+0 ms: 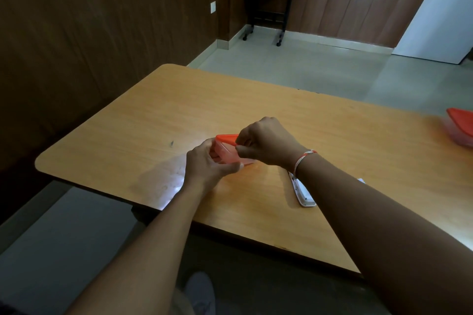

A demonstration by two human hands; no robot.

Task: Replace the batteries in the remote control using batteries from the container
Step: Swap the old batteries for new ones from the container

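A small clear plastic container (230,155) with an orange lid (226,138) stands on the wooden table (133,133). My left hand (208,165) grips the container's near left side. Over its right end, my right hand (263,143) pinches the lid's edge with curled fingers, and the lid looks slightly raised there. The contents are hidden. The white remote control (303,193) lies on the table to the right, partly under my right forearm.
A second clear container with an orange lid (462,129) sits at the table's far right edge. A small dark side table (266,7) with a white owl pot stands by the back wall. The table's near edge runs below my forearms.
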